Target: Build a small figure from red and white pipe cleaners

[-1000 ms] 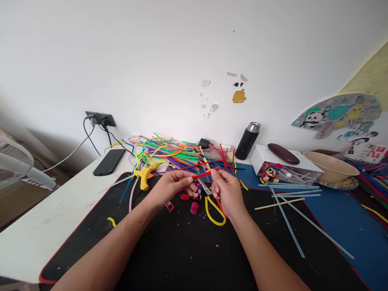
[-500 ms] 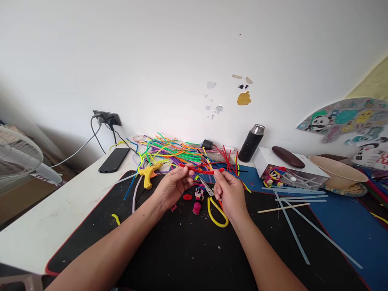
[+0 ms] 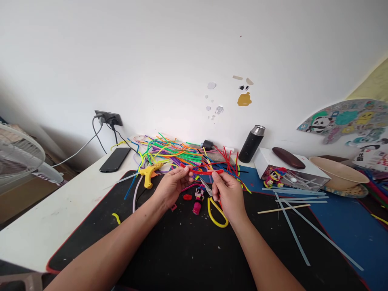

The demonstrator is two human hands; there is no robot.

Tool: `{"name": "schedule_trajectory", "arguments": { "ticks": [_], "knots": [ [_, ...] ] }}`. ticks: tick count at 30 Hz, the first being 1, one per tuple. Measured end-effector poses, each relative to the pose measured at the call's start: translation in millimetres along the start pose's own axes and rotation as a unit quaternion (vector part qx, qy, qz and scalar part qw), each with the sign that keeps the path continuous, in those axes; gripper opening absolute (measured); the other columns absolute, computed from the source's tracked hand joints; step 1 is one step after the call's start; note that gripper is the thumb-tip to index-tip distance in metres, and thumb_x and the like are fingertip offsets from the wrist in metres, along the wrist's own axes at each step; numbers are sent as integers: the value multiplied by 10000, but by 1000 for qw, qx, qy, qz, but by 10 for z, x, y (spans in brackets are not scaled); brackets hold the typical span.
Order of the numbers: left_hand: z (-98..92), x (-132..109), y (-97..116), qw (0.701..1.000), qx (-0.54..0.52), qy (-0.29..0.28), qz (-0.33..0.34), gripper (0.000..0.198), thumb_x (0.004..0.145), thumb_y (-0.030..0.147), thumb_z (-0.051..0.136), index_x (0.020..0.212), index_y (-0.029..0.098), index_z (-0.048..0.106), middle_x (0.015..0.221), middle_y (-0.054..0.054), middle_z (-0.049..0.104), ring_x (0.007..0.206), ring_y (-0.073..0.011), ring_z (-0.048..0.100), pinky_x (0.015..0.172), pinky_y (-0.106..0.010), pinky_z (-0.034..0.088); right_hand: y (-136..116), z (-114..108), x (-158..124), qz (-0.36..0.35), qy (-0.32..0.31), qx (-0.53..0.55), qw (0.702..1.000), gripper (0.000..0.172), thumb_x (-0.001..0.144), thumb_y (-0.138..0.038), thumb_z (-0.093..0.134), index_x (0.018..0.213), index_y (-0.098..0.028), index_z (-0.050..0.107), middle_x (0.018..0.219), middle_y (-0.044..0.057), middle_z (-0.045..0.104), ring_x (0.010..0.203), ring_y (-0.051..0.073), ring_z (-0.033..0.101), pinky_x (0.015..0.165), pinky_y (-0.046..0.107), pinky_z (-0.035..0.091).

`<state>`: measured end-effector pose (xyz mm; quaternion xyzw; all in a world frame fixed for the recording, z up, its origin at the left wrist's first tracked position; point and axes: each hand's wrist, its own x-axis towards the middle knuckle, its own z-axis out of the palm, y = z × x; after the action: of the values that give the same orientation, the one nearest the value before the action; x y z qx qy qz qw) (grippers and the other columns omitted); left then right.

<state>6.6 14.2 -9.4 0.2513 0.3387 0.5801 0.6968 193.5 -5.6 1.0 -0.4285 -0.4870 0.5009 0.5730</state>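
Between my two hands a red pipe cleaner (image 3: 201,173) is stretched level above the black mat (image 3: 182,250). My left hand (image 3: 174,184) pinches its left part between thumb and forefinger. My right hand (image 3: 227,190) pinches it near the right end. Below it lies a small pipe-cleaner figure (image 3: 199,198) with a magenta lower part. A coiled red piece (image 3: 187,197) sits left of the figure. Scissors with yellow handles (image 3: 217,218) rest by my right hand, their blades partly hidden. A yellow glue gun (image 3: 148,176) lies left of my left hand.
Loose colourful pipe cleaners (image 3: 172,151) are heaped along the wall. A black thermos (image 3: 252,143) stands beside a white box (image 3: 291,165) and a bowl (image 3: 338,167). Clear glue sticks (image 3: 292,228) and a second figure (image 3: 275,178) lie right. A phone (image 3: 115,159) and fan (image 3: 21,149) are left.
My right hand has shifted slightly left along the red pipe cleaner, its fingers a little differently placed. My left hand keeps its pinch. The whole view has moved very slightly.
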Motion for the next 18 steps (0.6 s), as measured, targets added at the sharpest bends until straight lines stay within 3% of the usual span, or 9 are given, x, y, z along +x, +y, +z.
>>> {"name": "schedule_trajectory", "arguments": {
  "ticks": [10, 18],
  "knots": [
    [-5, -3, -4, 1000, -6, -15, -15, 337, 693, 282, 953, 930, 99, 797, 771, -39, 744, 655, -114, 686, 675, -215, 565, 18, 9, -17, -19, -7, -40, 999, 517, 908, -583, 714, 611, -201, 533, 499, -34, 536, 378, 87, 470, 391, 217, 337],
    [18, -22, -15, 999, 31, -8, -8, 374, 626, 337, 991, 841, 107, 790, 777, -46, 757, 646, -114, 675, 704, -230, 555, 12, 48, -40, -12, -15, -44, 999, 545, 893, -630, 708, 602, -198, 547, 493, -26, 540, 369, 85, 462, 368, 213, 319]
  ]
}}
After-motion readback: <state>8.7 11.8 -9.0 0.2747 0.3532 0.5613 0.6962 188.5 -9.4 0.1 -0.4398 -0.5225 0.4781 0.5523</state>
